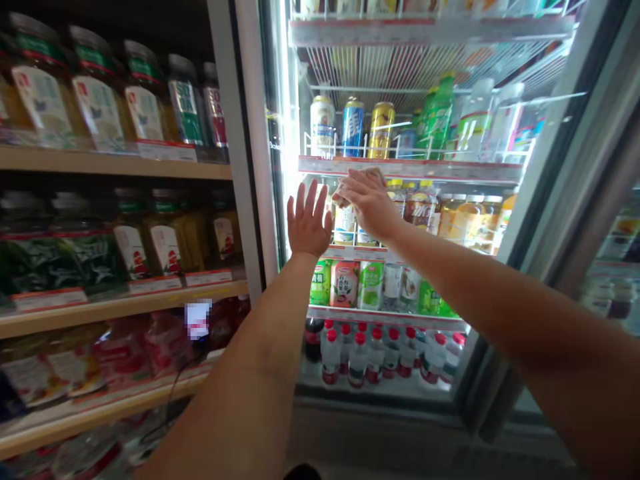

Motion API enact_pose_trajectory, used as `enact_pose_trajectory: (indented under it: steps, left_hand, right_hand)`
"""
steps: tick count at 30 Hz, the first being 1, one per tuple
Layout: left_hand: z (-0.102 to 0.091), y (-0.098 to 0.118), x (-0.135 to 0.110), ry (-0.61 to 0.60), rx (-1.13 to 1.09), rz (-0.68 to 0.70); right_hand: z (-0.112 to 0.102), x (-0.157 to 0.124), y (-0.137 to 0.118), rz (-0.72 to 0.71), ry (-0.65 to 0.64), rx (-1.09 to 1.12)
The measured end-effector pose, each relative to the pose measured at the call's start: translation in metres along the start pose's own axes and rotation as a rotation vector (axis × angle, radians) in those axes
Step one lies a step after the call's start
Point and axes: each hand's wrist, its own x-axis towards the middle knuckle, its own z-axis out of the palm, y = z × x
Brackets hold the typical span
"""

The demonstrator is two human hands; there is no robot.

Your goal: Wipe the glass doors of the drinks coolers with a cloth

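Note:
My left hand lies flat with its fingers spread against the glass door of a lit drinks fridge. Just right of it, my right hand presses a crumpled, pale brownish cloth to the same glass. Most of the cloth is hidden under the fingers and palm. Through the door, behind my hands, stand cans and dark-drink bottles on a wire shelf. Both arms reach forward from the bottom of the view.
Wooden shelves full of bottles stand on the left. A small screen with a cable sits at the lower shelf. Inside the fridge are cans, green bottles and red-capped water bottles. Another glass door is at right.

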Motion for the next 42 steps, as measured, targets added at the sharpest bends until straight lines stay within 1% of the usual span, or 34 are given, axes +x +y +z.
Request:
enact_pose_trajectory:
  steps: [4, 7, 10, 12, 13, 15, 17, 18, 19, 20, 22, 24, 25, 27, 30, 32, 34, 36, 38, 40, 42]
  left_hand:
    - [0.000, 0.001, 0.001, -0.021, -0.018, -0.034]
    - [-0.001, -0.001, 0.000, -0.056, -0.033, -0.028]
    - [-0.001, -0.004, -0.003, -0.093, -0.032, 0.038]
    - [-0.001, -0.005, -0.005, -0.119, -0.009, 0.105]
    - [-0.001, -0.006, -0.006, -0.127, 0.000, 0.131]
    - [-0.002, -0.006, -0.007, -0.135, 0.007, 0.152]
    - [-0.001, -0.007, -0.007, -0.123, 0.012, 0.163]
    - [-0.001, -0.008, -0.006, -0.112, 0.018, 0.173]
    - [-0.001, -0.009, -0.006, -0.100, 0.025, 0.186]
    - [0.000, -0.010, -0.005, -0.086, 0.030, 0.200]
    - [-0.001, -0.011, -0.005, -0.072, 0.032, 0.207]
    - [-0.003, -0.011, -0.007, -0.069, 0.021, 0.213]
    - [-0.005, -0.009, -0.008, -0.067, 0.012, 0.228]
    - [-0.010, -0.004, -0.012, -0.057, 0.004, 0.270]
    - [-0.016, 0.007, -0.012, -0.067, 0.013, 0.286]
    - [-0.019, 0.014, -0.002, -0.123, -0.013, 0.313]
    - [-0.020, 0.018, 0.016, -0.178, -0.062, 0.370]
    - [-0.020, 0.021, 0.034, -0.159, -0.092, 0.373]
    - [-0.018, 0.025, 0.042, -0.092, -0.083, 0.313]
    - [-0.014, 0.030, 0.038, -0.045, -0.045, 0.281]
    - [-0.011, 0.033, 0.026, -0.057, -0.017, 0.327]
  right_hand:
    - [0.009, -0.012, -0.010, -0.030, -0.028, 0.065]
    - [0.013, -0.013, -0.014, 0.017, 0.028, 0.108]
    - [0.014, -0.003, -0.017, 0.067, 0.105, 0.140]
    - [0.014, 0.002, -0.017, 0.046, 0.124, 0.182]
    - [0.012, 0.003, -0.016, 0.015, 0.117, 0.202]
    - [0.003, -0.002, -0.010, -0.078, 0.062, 0.213]
    - [-0.014, -0.015, 0.005, -0.147, -0.001, 0.143]
    - [-0.025, -0.025, 0.015, -0.149, -0.023, 0.080]
    - [-0.037, -0.035, 0.026, -0.114, -0.017, -0.004]
    - [-0.048, -0.047, 0.038, -0.041, -0.006, -0.092]
    - [-0.068, -0.072, 0.061, 0.177, 0.054, -0.253]
    - [-0.079, -0.094, 0.078, 0.333, 0.078, -0.359]
    - [-0.081, -0.104, 0.084, 0.365, 0.076, -0.390]
    - [-0.080, -0.118, 0.090, 0.366, 0.064, -0.415]
    - [-0.072, -0.126, 0.092, 0.357, 0.085, -0.411]
    - [-0.069, -0.126, 0.091, 0.361, 0.105, -0.401]
    - [-0.069, -0.125, 0.091, 0.360, 0.118, -0.393]
    - [-0.070, -0.125, 0.090, 0.359, 0.118, -0.385]
    - [-0.071, -0.125, 0.090, 0.364, 0.113, -0.373]
    - [-0.071, -0.125, 0.089, 0.370, 0.115, -0.361]
    - [-0.071, -0.125, 0.089, 0.372, 0.129, -0.351]
